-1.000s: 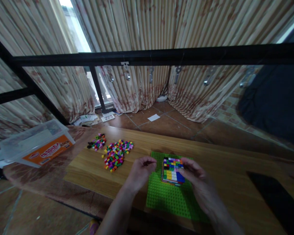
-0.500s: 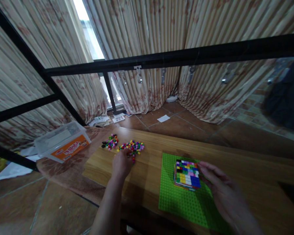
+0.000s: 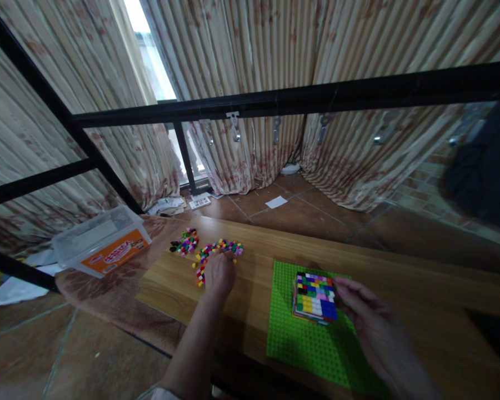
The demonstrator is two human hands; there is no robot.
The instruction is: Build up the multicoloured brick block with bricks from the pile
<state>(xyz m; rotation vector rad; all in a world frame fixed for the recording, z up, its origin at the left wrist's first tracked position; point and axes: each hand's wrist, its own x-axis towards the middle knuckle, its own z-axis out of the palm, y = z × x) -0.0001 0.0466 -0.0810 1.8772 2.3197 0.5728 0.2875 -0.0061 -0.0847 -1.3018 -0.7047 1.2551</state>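
My left hand (image 3: 220, 273) is down at the pile of small coloured building bricks (image 3: 208, 251), its fingers bent together over them. Whatever is between the fingertips is hidden behind the hand. On a green studded baseplate (image 3: 283, 333) stands a block of stacked building bricks (image 3: 315, 300), with a patchwork top of yellow, white, blue, pink and black pieces. My right hand (image 3: 373, 319) is closed at the block's right side, fingertips against its far right corner. A smaller heap of bricks (image 3: 187, 243) lies left of the main pile.
The wooden tabletop (image 3: 250, 294) carries the bricks and baseplate. Left of it stands a clear plastic box (image 3: 104, 241) with an orange label. Black metal bars (image 3: 258, 104) with hooks cross in front of striped curtains (image 3: 250, 50). Papers (image 3: 276, 202) lie on the tiled floor.
My left hand has shifted a little to the right over the brick pile, uncovering bricks at the pile's left edge. My right hand stays by the block. The view has turned slightly.
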